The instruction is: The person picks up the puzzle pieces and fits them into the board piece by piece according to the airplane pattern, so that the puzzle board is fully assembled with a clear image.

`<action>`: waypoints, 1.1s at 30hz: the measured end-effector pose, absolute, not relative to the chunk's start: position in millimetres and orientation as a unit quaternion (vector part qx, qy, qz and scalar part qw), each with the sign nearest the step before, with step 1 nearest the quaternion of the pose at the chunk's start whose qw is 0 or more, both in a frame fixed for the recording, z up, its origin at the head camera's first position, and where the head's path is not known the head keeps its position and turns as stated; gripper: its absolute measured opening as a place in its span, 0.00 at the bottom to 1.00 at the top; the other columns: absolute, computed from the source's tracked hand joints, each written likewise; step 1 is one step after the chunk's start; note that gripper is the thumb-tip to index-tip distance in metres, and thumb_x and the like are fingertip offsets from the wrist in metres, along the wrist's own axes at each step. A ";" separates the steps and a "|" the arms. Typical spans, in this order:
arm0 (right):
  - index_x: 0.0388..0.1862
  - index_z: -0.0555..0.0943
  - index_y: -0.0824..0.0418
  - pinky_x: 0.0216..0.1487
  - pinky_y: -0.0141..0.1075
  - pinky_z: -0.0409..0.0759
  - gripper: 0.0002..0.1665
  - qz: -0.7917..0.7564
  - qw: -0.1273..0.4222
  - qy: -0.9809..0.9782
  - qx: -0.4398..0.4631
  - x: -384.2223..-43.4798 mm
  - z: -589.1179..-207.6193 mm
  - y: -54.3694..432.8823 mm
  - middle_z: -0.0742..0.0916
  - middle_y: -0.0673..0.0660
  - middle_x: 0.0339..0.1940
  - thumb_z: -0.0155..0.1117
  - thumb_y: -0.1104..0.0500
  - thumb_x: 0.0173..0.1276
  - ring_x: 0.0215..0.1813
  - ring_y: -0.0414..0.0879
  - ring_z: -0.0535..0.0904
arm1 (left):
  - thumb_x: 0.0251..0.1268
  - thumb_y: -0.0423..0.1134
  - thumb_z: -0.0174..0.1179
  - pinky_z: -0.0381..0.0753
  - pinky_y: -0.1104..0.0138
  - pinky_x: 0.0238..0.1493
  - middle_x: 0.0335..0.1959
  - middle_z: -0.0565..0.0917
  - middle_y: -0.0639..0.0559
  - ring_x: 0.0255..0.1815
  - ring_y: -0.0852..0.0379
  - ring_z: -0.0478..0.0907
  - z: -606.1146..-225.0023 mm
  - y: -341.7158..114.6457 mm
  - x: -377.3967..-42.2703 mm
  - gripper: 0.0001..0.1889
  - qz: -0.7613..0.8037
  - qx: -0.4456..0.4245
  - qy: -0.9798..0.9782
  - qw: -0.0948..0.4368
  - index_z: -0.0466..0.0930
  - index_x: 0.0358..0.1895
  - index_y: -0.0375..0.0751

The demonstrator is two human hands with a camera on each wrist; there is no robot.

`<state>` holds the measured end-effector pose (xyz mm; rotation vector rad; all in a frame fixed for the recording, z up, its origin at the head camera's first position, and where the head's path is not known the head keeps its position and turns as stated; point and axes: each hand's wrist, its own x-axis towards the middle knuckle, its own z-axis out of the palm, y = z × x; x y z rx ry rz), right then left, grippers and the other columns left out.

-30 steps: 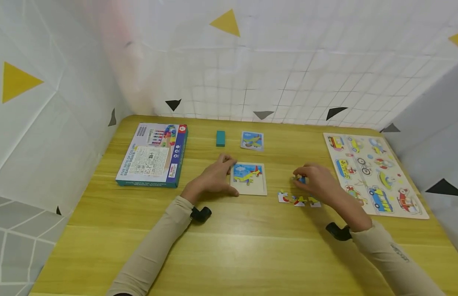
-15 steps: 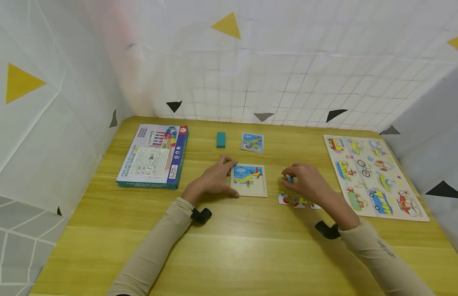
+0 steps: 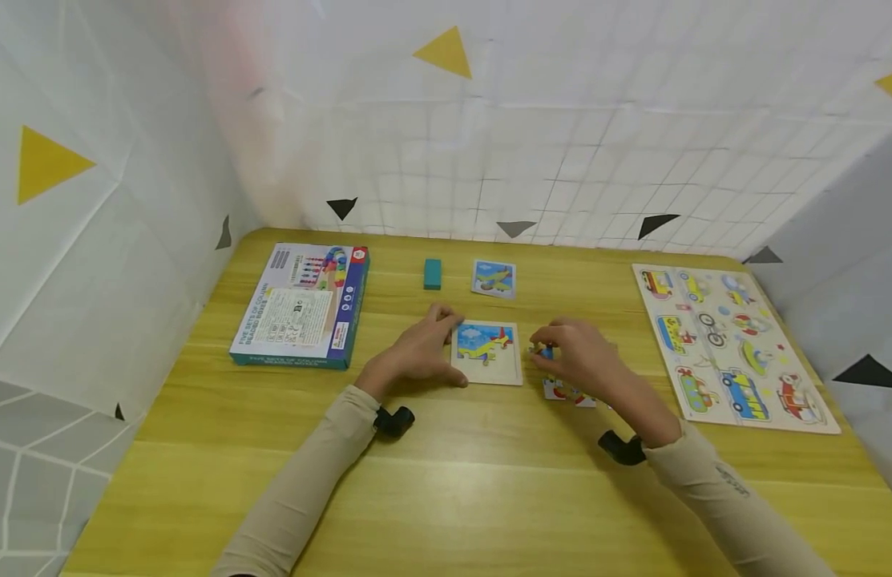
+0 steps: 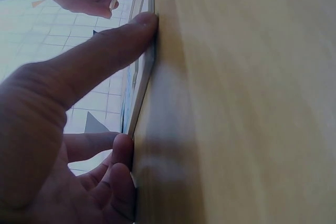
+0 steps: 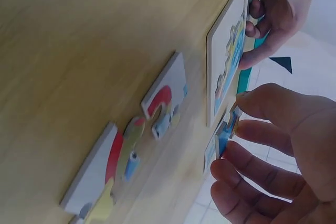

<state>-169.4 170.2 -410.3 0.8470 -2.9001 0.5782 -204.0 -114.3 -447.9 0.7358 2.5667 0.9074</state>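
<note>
A square jigsaw tray [image 3: 492, 373] lies on the table, partly filled with pieces of a yellow-and-red airplane on blue; its lower part is bare wood. My left hand [image 3: 420, 350] holds the tray by its left side, thumb near the front corner and fingers at the back one. Just right of the tray, my right hand [image 3: 588, 353] pinches a blue jigsaw piece [image 5: 224, 139] between thumb and fingers, raised off the table in the right wrist view. Below that hand lie several loose jigsaw pieces [image 5: 168, 92] with red, yellow and white parts, partly hidden by it in the head view.
Behind the tray are a picture card [image 3: 494, 279] of an airplane and a teal block [image 3: 432, 274]. A boxed bead set [image 3: 301, 304] lies at the left. On the right is a large vehicle puzzle board [image 3: 734, 349]. A white patterned sheet [image 3: 388, 144] rises behind the table.
My right hand has moved left toward the tray with the blue jigsaw piece, passing over the loose pieces. My left hand stays at the tray's left side.
</note>
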 end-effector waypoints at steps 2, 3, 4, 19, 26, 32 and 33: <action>0.42 0.88 0.65 0.35 0.43 0.81 0.12 0.190 0.033 -0.941 0.279 -169.5 -411.0 167.4 0.86 0.56 0.35 0.76 0.61 0.60 0.36 0.50 0.83 | 0.43 0.54 0.81 0.75 0.62 0.53 0.71 0.57 0.49 0.53 0.57 0.71 -447.8 -114.2 -204.3 0.58 0.318 0.260 0.898 0.159 0.57 0.78 0.42; 0.41 0.88 0.65 0.34 0.43 0.81 0.12 0.191 0.033 -0.940 0.280 -169.6 -411.4 166.1 0.86 0.56 0.35 0.76 0.61 0.60 0.35 0.50 0.83 | 0.43 0.54 0.81 0.75 0.62 0.53 0.71 0.57 0.49 0.53 0.57 0.71 -447.8 -114.3 -204.3 0.58 0.318 0.261 0.897 0.159 0.57 0.78 0.42; 0.41 0.88 0.64 0.34 0.42 0.80 0.12 0.190 0.033 -0.940 0.282 -169.9 -412.3 164.9 0.86 0.56 0.34 0.76 0.61 0.60 0.34 0.49 0.82 | 0.43 0.54 0.81 0.75 0.63 0.52 0.71 0.57 0.49 0.53 0.57 0.71 -448.2 -114.3 -204.6 0.58 0.316 0.262 0.898 0.159 0.57 0.78 0.42; 0.39 0.88 0.62 0.33 0.40 0.79 0.11 0.171 0.019 -0.939 0.297 -176.7 -414.8 140.6 0.84 0.54 0.32 0.77 0.60 0.59 0.33 0.47 0.80 | 0.44 0.55 0.80 0.75 0.63 0.51 0.71 0.57 0.49 0.52 0.57 0.71 -447.9 -115.0 -204.9 0.58 0.310 0.260 0.901 0.156 0.57 0.79 0.43; 0.40 0.88 0.63 0.32 0.39 0.78 0.13 0.165 0.010 -0.942 0.291 -179.6 -417.0 134.9 0.84 0.54 0.31 0.77 0.58 0.59 0.31 0.44 0.78 | 0.44 0.54 0.81 0.75 0.62 0.52 0.71 0.57 0.48 0.52 0.56 0.71 -444.5 -114.1 -204.1 0.58 0.316 0.262 0.899 0.156 0.57 0.78 0.42; 0.38 0.87 0.62 0.31 0.38 0.78 0.11 0.170 0.016 -0.939 0.297 -181.1 -418.2 130.2 0.84 0.54 0.31 0.76 0.58 0.60 0.31 0.43 0.78 | 0.44 0.54 0.80 0.75 0.62 0.52 0.72 0.57 0.48 0.52 0.57 0.72 -445.0 -114.2 -204.5 0.58 0.311 0.262 0.899 0.160 0.57 0.78 0.43; 0.37 0.87 0.62 0.31 0.38 0.78 0.10 0.169 0.016 -0.939 0.299 -181.4 -418.4 129.4 0.84 0.54 0.31 0.75 0.58 0.60 0.30 0.43 0.78 | 0.44 0.54 0.80 0.75 0.62 0.52 0.72 0.57 0.48 0.52 0.57 0.72 -445.3 -114.2 -204.8 0.58 0.311 0.262 0.899 0.160 0.57 0.78 0.43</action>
